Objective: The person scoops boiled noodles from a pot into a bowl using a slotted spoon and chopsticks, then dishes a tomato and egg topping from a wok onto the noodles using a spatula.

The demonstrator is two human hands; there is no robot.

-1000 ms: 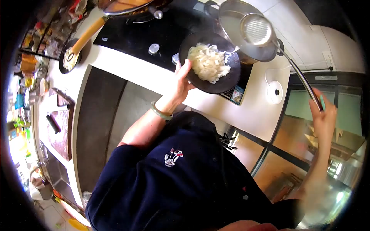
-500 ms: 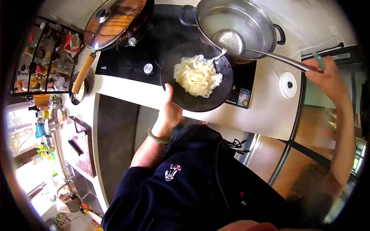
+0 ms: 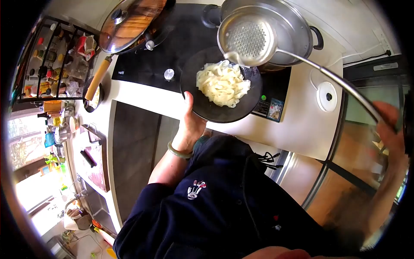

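Observation:
My left hand (image 3: 192,125) grips the near left rim of a dark bowl (image 3: 215,113), thumb on top. Pale wide noodles (image 3: 223,83) lie in a heap in the bowl. My right hand (image 3: 389,123), blurred at the right edge, is closed round the long metal handle of a perforated ladle (image 3: 248,39). The ladle's head hangs over the front left part of a steel pot (image 3: 297,32) and overlaps the far rim of the bowl. A pale noodle strip (image 3: 235,58) shows at the ladle's lower edge.
A wok with a glass lid (image 3: 133,26) and wooden handle (image 3: 98,80) stands on the black cooktop (image 3: 185,26) at left. A white round lid (image 3: 326,96) lies on the counter (image 3: 302,129). A bottle rack (image 3: 51,64) stands far left.
The ladle has risen from inside the pot and come nearer to me, overlapping the bowl's far edge. My right hand has moved right and down. My left hand still holds the bowl.

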